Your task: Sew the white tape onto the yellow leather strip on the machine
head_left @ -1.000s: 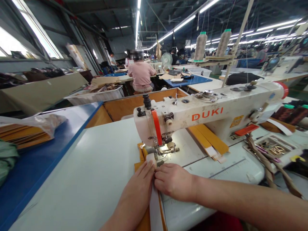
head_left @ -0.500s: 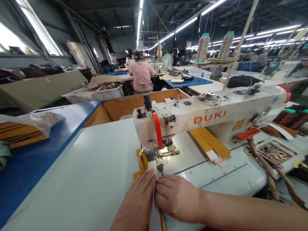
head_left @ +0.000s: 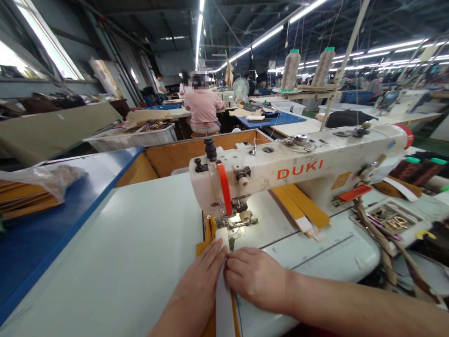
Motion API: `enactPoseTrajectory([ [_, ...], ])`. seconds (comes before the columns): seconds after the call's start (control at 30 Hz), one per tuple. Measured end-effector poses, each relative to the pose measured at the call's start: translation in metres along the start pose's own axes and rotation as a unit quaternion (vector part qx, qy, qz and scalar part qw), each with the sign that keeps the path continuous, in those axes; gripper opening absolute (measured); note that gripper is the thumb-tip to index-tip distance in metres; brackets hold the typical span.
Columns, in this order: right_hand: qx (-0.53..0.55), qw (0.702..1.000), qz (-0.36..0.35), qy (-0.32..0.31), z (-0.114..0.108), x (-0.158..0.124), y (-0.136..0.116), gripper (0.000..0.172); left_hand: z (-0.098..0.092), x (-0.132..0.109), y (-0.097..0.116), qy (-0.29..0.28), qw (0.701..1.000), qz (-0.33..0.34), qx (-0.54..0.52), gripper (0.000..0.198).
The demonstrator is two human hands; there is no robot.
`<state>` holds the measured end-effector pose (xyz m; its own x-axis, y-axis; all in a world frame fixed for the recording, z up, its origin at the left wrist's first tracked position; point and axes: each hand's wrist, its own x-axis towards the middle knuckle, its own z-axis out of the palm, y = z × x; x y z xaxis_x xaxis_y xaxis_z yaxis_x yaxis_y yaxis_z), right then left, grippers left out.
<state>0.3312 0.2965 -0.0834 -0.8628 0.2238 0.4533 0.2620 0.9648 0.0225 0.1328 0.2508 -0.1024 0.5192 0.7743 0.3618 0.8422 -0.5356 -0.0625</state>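
Observation:
A white strip (head_left: 223,295) lies on an orange-yellow strip (head_left: 201,248) and runs under the presser foot (head_left: 242,218) of a white DUKI sewing machine (head_left: 298,171). My left hand (head_left: 203,276) lies flat on the strips' left side, fingers stretched toward the needle. My right hand (head_left: 256,278) presses the white strip's right edge with curled fingers, just in front of the foot. The two hands touch at the fingertips.
More orange strips (head_left: 301,208) lie behind the needle under the machine arm. A tray of metal buckles (head_left: 393,220) sits at right, brown straps (head_left: 389,262) hang over the edge. A blue table (head_left: 42,243) with stacked orange pieces (head_left: 24,199) is at left. A person in pink (head_left: 201,110) sits ahead.
My hands stay pressed on the strips, first drawing slightly back toward me, then easing forward to the foot again. The view shifts a little.

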Motion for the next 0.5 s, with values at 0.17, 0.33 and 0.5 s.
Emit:
enactPoseTrajectory([
  [0.17, 0.019, 1.000, 0.010, -0.004, 0.001, -0.002, -0.001, 0.018, -0.024, 0.001, -0.005, -0.083, 0.995, 0.001, -0.058, 0.056],
  [0.33, 0.038, 0.999, 0.029, -0.007, 0.002, -0.005, 0.000, 0.016, -0.038, 0.001, -0.020, -0.169, 0.981, 0.002, -0.098, 0.062],
  [0.5, 0.067, 0.996, 0.057, -0.023, 0.001, -0.007, 0.001, 0.009, -0.040, 0.013, -0.024, -0.204, 0.974, 0.019, -0.093, 0.048],
])
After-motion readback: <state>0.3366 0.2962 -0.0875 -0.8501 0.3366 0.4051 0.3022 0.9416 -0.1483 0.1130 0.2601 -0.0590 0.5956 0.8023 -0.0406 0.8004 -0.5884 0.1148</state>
